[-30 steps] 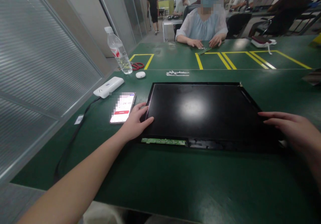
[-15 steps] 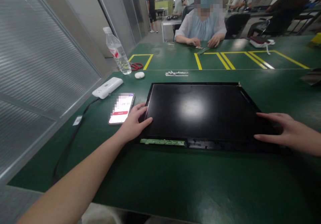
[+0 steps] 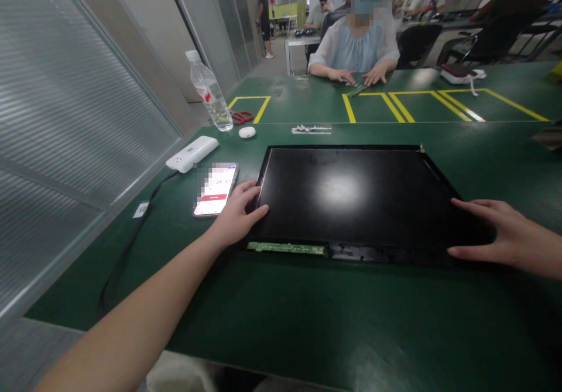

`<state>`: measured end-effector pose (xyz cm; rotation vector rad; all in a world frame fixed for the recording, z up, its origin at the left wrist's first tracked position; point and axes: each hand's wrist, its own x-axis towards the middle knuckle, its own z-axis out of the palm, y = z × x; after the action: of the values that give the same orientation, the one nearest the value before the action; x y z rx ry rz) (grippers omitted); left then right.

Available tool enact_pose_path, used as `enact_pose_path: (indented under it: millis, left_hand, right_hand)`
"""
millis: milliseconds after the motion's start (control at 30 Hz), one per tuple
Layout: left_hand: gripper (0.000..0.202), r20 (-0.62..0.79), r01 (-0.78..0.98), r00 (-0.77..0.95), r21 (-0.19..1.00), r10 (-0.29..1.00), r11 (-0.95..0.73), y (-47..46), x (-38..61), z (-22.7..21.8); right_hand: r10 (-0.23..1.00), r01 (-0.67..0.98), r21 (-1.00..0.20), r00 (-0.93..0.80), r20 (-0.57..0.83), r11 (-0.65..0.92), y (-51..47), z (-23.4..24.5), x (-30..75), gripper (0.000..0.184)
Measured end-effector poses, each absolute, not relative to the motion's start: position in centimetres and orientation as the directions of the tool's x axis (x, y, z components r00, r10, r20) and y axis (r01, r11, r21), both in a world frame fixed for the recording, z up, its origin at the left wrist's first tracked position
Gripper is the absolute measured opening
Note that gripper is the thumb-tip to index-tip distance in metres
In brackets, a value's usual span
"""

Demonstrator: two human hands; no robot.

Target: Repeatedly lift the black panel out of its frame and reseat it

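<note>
A black display panel (image 3: 346, 193) lies flat on the green table before me, a bright reflection on its screen. Along its front edge, toward the left, runs a narrow green circuit board (image 3: 286, 248). My left hand (image 3: 239, 213) grips the panel's left edge, thumb over the border and fingers along the side. At the right edge, my right hand (image 3: 500, 231) holds the panel between thumb and fingers; its palm side is hidden. Just left of my left hand lies a phone (image 3: 216, 190) with a lit screen.
To the left stand a water bottle (image 3: 211, 96), red-handled scissors (image 3: 242, 117), a white earbud case (image 3: 247, 133) and a white power bank (image 3: 193, 154) with a black cable (image 3: 132, 240). Pale strips (image 3: 311, 129) lie behind the panel. A person (image 3: 357, 47) sits opposite, hands on the table.
My view has shifted slightly, so everything sits a little further right. Both my hands keep their places on the panel. The person opposite has moved their fingers slightly.
</note>
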<state>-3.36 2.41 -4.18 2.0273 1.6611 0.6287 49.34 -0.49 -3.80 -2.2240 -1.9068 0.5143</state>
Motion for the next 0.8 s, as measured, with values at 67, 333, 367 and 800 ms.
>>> enact_pose_path:
  millis: [67, 333, 367, 800]
  left_hand:
    - [0.054, 0.071, 0.77, 0.172, 0.612, 0.982, -0.18, 2.37, -3.34, -4.17]
    - [0.056, 0.063, 0.706, 0.144, 0.693, 0.988, -0.147, 2.22, -3.24, -4.27]
    - [0.057, 0.062, 0.701, 0.14, 0.698, 0.988, -0.143, 2.22, -3.24, -4.3]
    - [0.058, 0.072, 0.766, 0.173, 0.617, 0.982, -0.181, 2.2, -3.25, -4.17]
  right_hand:
    - [0.979, 0.92, -0.348, 0.132, -0.153, -0.178, -0.45, -3.62, 49.13, 0.129]
    - [0.975, 0.914, -0.355, 0.146, -0.166, -0.197, -0.26, -3.45, 49.05, 0.131]
    - [0.977, 0.914, -0.356, 0.143, -0.16, -0.192, -0.23, -3.52, 49.12, 0.131]
    - [0.982, 0.921, -0.351, 0.127, -0.138, -0.169, -0.42, -3.56, 49.06, 0.126]
